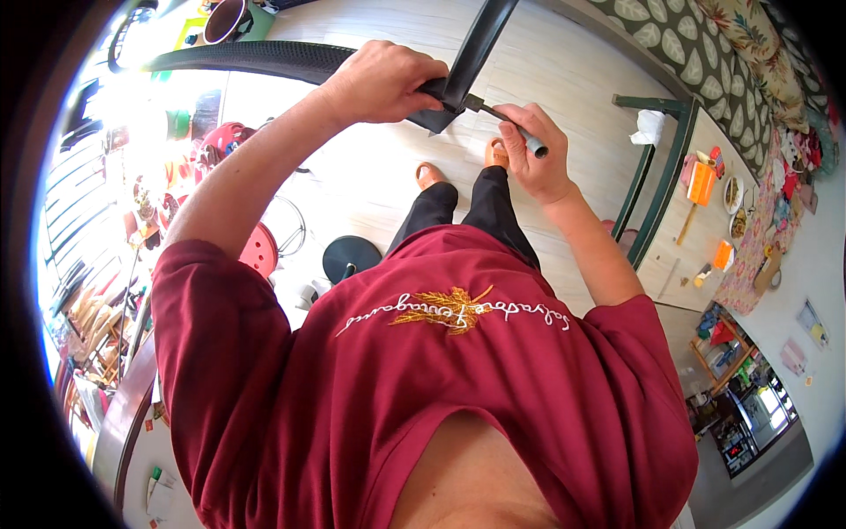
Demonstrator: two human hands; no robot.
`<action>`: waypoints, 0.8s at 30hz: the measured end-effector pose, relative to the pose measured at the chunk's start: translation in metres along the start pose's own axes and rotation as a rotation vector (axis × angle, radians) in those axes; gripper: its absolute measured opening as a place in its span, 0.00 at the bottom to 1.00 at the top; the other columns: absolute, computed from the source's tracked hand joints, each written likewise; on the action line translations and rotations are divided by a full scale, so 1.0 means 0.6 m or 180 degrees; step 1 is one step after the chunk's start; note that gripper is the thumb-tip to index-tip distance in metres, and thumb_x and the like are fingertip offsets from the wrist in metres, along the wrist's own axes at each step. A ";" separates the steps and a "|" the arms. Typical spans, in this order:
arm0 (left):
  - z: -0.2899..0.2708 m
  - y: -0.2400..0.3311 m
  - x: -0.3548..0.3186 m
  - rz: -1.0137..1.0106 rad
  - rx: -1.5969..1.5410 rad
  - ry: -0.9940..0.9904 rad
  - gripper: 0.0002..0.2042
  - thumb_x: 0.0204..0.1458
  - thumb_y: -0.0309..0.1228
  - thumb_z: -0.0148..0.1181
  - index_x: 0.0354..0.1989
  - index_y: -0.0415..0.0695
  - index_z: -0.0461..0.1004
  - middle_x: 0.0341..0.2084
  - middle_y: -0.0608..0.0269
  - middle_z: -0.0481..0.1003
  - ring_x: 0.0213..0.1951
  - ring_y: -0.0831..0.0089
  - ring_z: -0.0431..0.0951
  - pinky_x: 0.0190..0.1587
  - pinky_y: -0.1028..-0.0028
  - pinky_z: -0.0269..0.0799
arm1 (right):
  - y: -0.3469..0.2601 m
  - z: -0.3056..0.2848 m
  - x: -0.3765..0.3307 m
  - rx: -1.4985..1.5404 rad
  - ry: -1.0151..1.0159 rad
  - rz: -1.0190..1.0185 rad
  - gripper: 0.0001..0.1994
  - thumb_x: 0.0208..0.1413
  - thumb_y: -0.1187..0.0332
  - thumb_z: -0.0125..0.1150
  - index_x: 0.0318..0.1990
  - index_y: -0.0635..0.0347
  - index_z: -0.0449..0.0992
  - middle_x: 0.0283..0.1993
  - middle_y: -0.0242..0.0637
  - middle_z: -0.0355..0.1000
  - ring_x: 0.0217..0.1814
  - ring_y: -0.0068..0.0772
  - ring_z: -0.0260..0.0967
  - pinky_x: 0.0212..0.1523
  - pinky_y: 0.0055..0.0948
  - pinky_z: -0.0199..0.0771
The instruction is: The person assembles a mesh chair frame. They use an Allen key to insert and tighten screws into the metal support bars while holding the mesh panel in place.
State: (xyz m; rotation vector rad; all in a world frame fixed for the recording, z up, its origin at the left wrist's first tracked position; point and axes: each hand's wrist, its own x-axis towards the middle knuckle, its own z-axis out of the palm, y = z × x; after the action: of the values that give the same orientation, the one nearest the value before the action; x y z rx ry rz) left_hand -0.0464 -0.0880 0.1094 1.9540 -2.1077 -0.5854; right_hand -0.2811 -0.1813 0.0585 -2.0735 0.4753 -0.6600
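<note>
My left hand (383,81) is wrapped round a black bar (436,119) at a corner joint, beside the end of a curved black mesh panel (256,57). Another black bar (480,44) rises from the joint toward the top edge. In my right hand (536,150) is a hand tool (534,145) with a dark, thin shaft and a grey, tube-shaped handle. Its dark head meets the joint just right of my left hand. What it sits on there is too small to make out.
At right stands a green-framed table (656,256) bearing orange boxes and small dishes, with white tissue (649,128) at its corner. A leaf-patterned sofa (670,44) lies beyond it. A round black base (351,257) and a red stool (259,251) stand at left on the pale floor (352,189).
</note>
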 end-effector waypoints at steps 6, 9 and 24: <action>0.001 -0.005 0.004 0.0045 0.0050 0.0099 0.11 0.43 0.39 0.65 0.31 0.46 0.76 0.19 0.59 0.74 0.27 0.57 0.76 0.32 0.63 0.70 | -0.009 -0.003 0.008 -0.0214 0.0017 -0.0124 0.06 0.54 0.70 0.60 0.38 0.59 0.75 0.31 0.38 0.74 0.30 0.39 0.70 0.32 0.30 0.70; 0.003 -0.008 0.009 -0.0060 -0.0001 0.0107 0.11 0.43 0.39 0.64 0.30 0.47 0.76 0.19 0.59 0.74 0.27 0.56 0.75 0.31 0.63 0.69 | -0.010 -0.016 0.022 -0.0029 -0.0225 0.0073 0.07 0.57 0.69 0.57 0.40 0.62 0.75 0.29 0.35 0.73 0.28 0.29 0.68 0.31 0.25 0.69; 0.015 -0.015 0.007 0.0098 -0.0459 0.0216 0.12 0.41 0.34 0.67 0.29 0.40 0.75 0.34 0.60 0.72 0.43 0.62 0.72 0.43 0.63 0.69 | -0.032 -0.021 0.043 0.1217 -0.1053 0.1619 0.12 0.61 0.64 0.52 0.40 0.65 0.75 0.24 0.30 0.70 0.25 0.17 0.63 0.27 0.18 0.64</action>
State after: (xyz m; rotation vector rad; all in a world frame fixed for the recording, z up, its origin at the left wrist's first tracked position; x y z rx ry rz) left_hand -0.0424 -0.0912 0.0971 1.8341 -1.9927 -0.6370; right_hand -0.2671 -0.1932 0.0876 -1.5684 0.6003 -0.0897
